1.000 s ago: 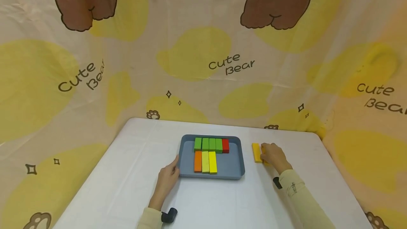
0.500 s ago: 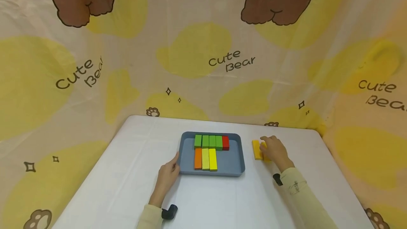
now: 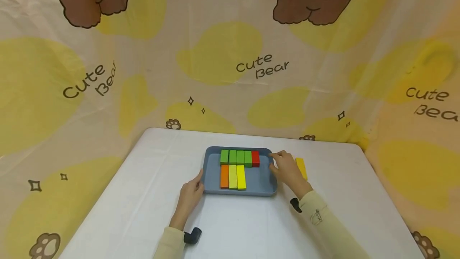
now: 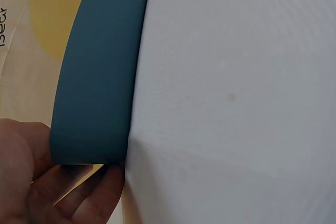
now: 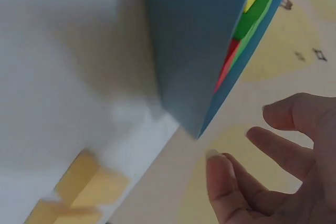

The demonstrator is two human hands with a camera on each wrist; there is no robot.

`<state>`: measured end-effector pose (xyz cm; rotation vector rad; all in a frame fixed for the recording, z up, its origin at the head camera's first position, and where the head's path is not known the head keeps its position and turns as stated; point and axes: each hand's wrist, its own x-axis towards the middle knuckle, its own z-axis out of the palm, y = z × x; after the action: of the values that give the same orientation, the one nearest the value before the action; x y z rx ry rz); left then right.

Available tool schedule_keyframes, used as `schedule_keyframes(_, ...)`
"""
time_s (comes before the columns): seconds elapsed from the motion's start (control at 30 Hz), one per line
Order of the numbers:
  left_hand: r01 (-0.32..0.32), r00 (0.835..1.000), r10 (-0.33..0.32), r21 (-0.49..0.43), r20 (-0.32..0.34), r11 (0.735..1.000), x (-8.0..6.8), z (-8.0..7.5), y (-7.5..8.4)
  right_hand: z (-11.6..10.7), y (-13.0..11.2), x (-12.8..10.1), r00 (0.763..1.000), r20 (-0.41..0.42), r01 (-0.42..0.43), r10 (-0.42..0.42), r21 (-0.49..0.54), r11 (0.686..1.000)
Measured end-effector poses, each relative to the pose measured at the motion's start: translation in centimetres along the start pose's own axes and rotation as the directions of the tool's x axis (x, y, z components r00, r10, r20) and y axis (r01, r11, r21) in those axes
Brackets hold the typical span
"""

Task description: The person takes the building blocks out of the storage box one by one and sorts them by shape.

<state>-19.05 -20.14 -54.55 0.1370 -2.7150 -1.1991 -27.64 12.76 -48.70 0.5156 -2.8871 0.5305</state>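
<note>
A blue-grey tray [image 3: 260, 183] lies on the white table. In it, several green blocks [image 3: 232, 157] and a red block [image 3: 255, 158] form the back row. An orange block [image 3: 224, 176], a pale yellow block [image 3: 232, 177] and a bright yellow block [image 3: 241, 177] form the front row. My left hand [image 3: 190, 195] holds the tray's left end, its curled fingers against the outer wall [image 4: 89, 145] in the left wrist view. Just off the right end hovers my right hand [image 3: 287, 169], thumb and fingers spread, nothing between them.
Two golden-yellow blocks [image 5: 79, 187] lie on the table right of the tray; in the head view the right hand partly hides them, with one block [image 3: 301, 168] showing. A bear-print cloth [image 3: 212, 59] hangs behind the table's back edge and along its sides.
My right hand has left the golden-yellow blocks and moved left to the tray's right end, with its fingers now spread. The left hand has stayed at the tray.
</note>
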Motion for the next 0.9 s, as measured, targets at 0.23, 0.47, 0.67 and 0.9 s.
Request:
schedule_keyframes(0.23,0.017,1.000,-0.017,-0.003,-0.016,1.000,-0.2,0.1,-0.1,2.1,-3.7,0.3,0.996,0.065,0.057,-0.058,0.008,0.998)
schedule_keyframes(0.47,0.017,1.000,-0.017,-0.003,-0.016,1.000,-0.1,0.2,0.1,3.2,-6.7,0.1,0.991,0.127,0.037,-0.043,0.048,0.998)
schedule_keyframes(0.67,0.019,0.999,-0.019,0.006,-0.030,1.000,-0.2,0.2,0.2,3.9,-8.2,0.2,0.984,0.175,0.028,-0.036,0.048,0.998)
schedule_keyframes(0.9,0.020,0.999,-0.020,-0.001,-0.030,1.000,-0.3,0.2,0.2,5.0,-9.0,-0.1,0.975,0.219,0.019,-0.026,0.035,0.999)
